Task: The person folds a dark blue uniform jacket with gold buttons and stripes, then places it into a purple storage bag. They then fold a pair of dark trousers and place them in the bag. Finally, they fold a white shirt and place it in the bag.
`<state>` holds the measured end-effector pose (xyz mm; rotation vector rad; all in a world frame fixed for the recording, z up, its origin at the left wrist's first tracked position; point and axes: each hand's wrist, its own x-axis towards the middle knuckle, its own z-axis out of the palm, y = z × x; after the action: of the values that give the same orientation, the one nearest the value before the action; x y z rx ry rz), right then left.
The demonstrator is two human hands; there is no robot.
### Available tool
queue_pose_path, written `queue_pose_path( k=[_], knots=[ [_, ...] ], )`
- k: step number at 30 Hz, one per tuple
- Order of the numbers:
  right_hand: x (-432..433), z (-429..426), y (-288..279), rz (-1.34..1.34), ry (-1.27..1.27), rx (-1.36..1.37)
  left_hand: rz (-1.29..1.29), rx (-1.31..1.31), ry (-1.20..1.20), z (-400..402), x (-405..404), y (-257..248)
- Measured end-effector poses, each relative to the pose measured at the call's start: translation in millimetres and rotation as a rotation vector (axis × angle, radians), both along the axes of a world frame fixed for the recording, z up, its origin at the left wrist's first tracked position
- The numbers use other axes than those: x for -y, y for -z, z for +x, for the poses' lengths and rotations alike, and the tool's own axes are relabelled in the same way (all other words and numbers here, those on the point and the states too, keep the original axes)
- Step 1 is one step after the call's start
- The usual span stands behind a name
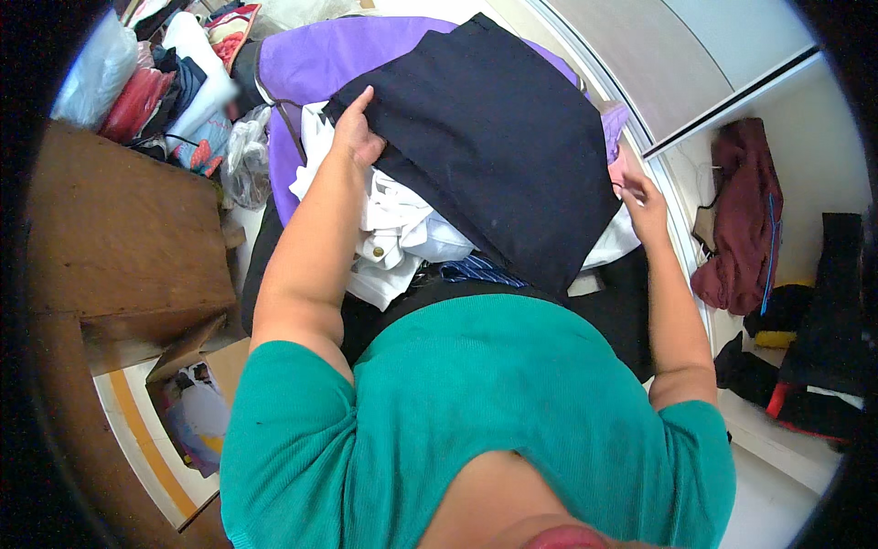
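A folded dark navy garment (494,144), perhaps trousers, lies across the pile before me, its far corner reaching over a purple fabric bag or cover (357,44). My left hand (357,134) grips the garment's left edge, thumb on top. Beyond the opposite edge, my right hand (645,206) has its fingers bent beside some pink cloth (617,168); whether they pinch anything is unclear. White clothes (394,213) with a metal button lie partly under the navy garment. Nearer my waist is a blue striped cloth (483,269). The navy garment covers much of the pile.
To the left stand a brown wooden cabinet (130,226) and an open cardboard box (230,370). Bagged clothes (137,96) are heaped at upper left. A sliding door (658,55) is at upper right, with a maroon garment (741,219) and black clothes (823,322) on the right.
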<state>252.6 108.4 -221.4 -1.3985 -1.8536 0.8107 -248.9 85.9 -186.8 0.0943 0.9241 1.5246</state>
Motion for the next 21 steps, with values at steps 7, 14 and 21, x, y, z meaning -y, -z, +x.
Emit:
queue_pose_path(
  k=[7, 14, 21],
  knots=[
    [-32, -69, -16, -0.309, -0.133, 0.059, 0.054, -0.013, -0.020, 1, 8, -7],
    [-19, -31, -28, -0.618, -0.320, 0.317, 0.001, -0.113, 0.093, 12, -11, -23],
    [11, 7, -77, -0.749, -0.195, 0.343, 0.234, -0.024, 0.104, 33, -31, -63]
  ],
)
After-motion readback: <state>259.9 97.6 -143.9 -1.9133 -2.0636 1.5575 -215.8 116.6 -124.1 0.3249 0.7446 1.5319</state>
